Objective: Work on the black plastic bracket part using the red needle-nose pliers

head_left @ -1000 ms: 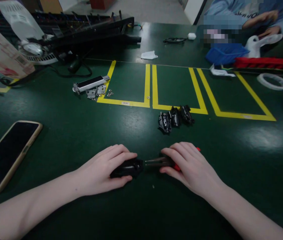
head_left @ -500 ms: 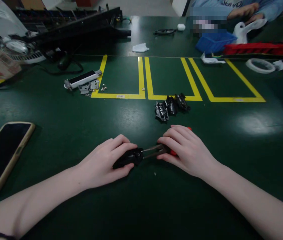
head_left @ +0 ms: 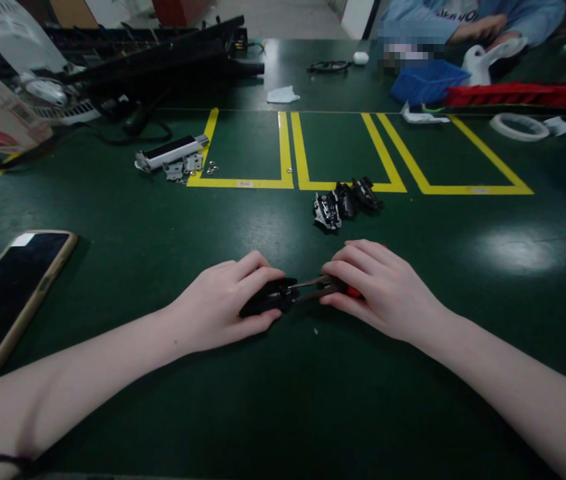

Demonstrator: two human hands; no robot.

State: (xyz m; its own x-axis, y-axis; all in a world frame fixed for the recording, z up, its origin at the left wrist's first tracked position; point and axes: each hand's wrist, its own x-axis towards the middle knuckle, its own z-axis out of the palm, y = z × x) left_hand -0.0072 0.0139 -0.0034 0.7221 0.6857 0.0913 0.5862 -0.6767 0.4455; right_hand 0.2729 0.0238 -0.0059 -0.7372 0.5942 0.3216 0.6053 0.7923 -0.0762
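Low over the green table, my left hand [head_left: 235, 300] is closed around a black plastic part [head_left: 269, 298], fingers on its far side and thumb on its near side. My right hand [head_left: 377, 287] grips pliers [head_left: 330, 285] with red handles, mostly covered by the palm. Their long, thin jaws are spread apart and point left, with the tips touching the right end of the black part. What exactly the tips meet is too small to make out. Beyond the hands lie several black and metal pieces [head_left: 347, 201] in a row.
A phone [head_left: 15, 293] lies at the left. Small metal brackets [head_left: 183, 167], rings and a white-and-black bar [head_left: 171, 153] lie by the yellow tape outlines [head_left: 243, 183]. Farther off are a blue bin [head_left: 427, 81], a red strip [head_left: 523, 97], a tape roll [head_left: 519, 127] and a person's hands [head_left: 485, 30].
The view has shifted slightly. Both hands still hold the black part and the pliers together, and the jaws stay against the part's end. No grip has changed.
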